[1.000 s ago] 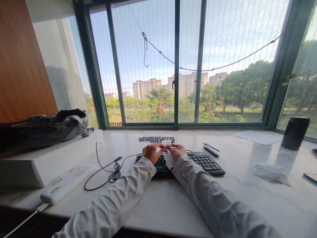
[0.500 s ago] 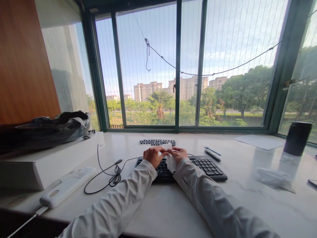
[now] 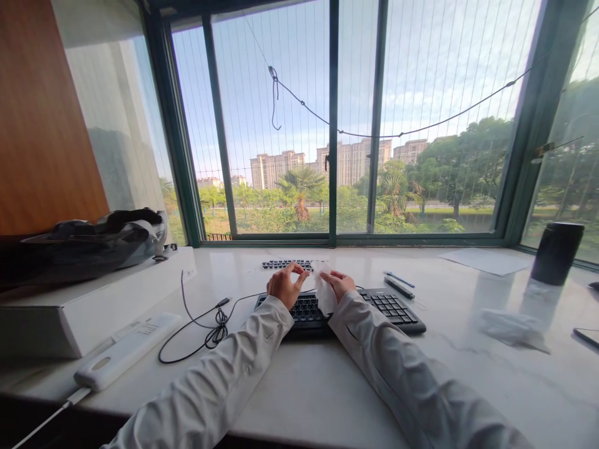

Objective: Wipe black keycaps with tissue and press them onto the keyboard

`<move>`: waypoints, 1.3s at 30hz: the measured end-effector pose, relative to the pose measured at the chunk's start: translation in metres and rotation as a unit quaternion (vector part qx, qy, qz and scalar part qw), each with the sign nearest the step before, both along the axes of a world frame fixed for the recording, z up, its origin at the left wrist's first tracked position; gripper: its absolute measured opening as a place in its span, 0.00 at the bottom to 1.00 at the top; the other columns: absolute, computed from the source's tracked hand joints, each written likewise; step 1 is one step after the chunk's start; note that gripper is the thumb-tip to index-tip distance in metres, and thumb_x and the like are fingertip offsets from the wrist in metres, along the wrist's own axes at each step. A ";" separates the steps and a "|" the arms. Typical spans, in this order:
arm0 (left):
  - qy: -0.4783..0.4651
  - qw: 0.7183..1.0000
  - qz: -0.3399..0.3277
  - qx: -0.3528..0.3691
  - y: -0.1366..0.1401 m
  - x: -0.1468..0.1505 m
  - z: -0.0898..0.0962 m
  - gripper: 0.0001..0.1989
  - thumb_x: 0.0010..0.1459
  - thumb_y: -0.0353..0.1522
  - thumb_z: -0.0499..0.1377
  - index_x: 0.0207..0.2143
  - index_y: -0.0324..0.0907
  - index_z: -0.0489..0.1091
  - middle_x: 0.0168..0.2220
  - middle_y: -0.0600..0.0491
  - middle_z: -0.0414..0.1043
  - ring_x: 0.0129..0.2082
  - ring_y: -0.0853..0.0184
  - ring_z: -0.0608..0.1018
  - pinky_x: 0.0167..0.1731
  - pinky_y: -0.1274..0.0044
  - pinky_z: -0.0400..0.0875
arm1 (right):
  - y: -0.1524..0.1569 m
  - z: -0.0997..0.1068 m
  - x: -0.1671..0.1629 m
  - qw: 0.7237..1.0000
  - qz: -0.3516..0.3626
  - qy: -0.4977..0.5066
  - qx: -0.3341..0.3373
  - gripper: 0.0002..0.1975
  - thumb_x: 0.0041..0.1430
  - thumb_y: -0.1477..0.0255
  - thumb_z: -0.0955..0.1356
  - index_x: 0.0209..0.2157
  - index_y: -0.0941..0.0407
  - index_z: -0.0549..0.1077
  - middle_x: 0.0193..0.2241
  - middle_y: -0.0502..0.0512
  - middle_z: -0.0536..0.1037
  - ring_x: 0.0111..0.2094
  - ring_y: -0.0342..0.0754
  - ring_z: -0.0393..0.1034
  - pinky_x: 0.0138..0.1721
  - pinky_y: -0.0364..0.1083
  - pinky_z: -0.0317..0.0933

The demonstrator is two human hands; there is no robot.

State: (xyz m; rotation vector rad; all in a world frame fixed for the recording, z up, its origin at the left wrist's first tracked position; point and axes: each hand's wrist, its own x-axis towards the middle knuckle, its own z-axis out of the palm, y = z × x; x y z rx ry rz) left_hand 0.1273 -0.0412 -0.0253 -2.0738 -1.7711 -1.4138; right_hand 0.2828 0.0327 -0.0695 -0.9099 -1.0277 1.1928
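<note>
My right hand (image 3: pixel 341 284) holds a white wipe (image 3: pixel 322 292) upright over the middle of a black keyboard (image 3: pixel 390 307) on the pale marble sill. My left hand (image 3: pixel 283 287) hovers just left of the wipe, apart from it. Its thumb and forefinger are pinched together, and I cannot tell whether something small sits between them. A strip of dark keycaps (image 3: pixel 286 264) lies just behind the hands. Both of my arms are in light grey sleeves.
On the left, a white box (image 3: pixel 93 305) carries a black bag (image 3: pixel 93 240). A white power strip (image 3: pixel 124 350) and a coiled black cable (image 3: pixel 208 327) lie nearby. To the right are pens (image 3: pixel 399 282), paper (image 3: pixel 486 259), a crumpled tissue (image 3: pixel 512 324) and a black tumbler (image 3: pixel 556 252).
Both hands were together on the wipe. Now my left hand has let go and drawn a little to the left, while the right hand keeps the wipe, raised slightly.
</note>
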 end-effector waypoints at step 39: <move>-0.165 0.924 -0.262 -0.225 0.011 -0.023 0.022 0.20 0.47 0.41 0.62 0.41 0.39 0.73 0.30 0.50 0.76 0.12 0.81 0.57 0.12 0.83 0.53 | -0.039 0.023 -0.007 0.967 0.045 -0.183 0.172 0.22 0.38 0.56 0.73 0.34 0.57 0.77 0.30 0.55 0.78 0.33 0.47 0.70 0.35 0.45 0.62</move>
